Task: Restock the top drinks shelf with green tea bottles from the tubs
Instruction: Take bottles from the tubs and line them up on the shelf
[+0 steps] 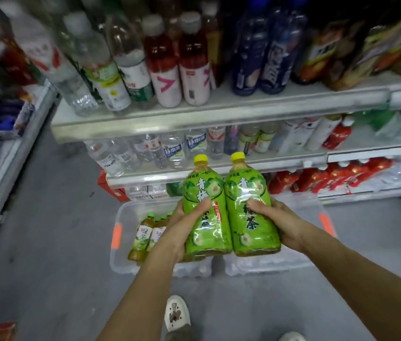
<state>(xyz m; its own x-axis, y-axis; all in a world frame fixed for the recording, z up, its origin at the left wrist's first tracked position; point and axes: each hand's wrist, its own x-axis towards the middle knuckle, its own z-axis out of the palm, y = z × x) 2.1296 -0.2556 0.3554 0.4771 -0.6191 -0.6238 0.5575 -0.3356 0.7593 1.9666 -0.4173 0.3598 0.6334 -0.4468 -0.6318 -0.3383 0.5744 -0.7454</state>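
Two big green tea bottles with yellow caps and green labels stand side by side in the air, touching each other. My left hand [187, 223] grips the left bottle [203, 190] from its left side, thumb across the label. My right hand [277, 221] grips the right bottle [248, 232] from its right side. Both bottles hang above a clear plastic tub [123, 257] on the floor. Smaller green tea bottles [142, 236] lie in the tub's left part. The top drinks shelf [219, 114] runs across above the bottles.
The top shelf carries water bottles [88, 62], red drinks [162, 67] and dark blue bottles [251, 60]. Lower shelves hold small water bottles [169, 150] and red packs [327, 175]. Another shelf unit [5, 153] stands at the left. My shoe [177, 313] is on the grey floor.
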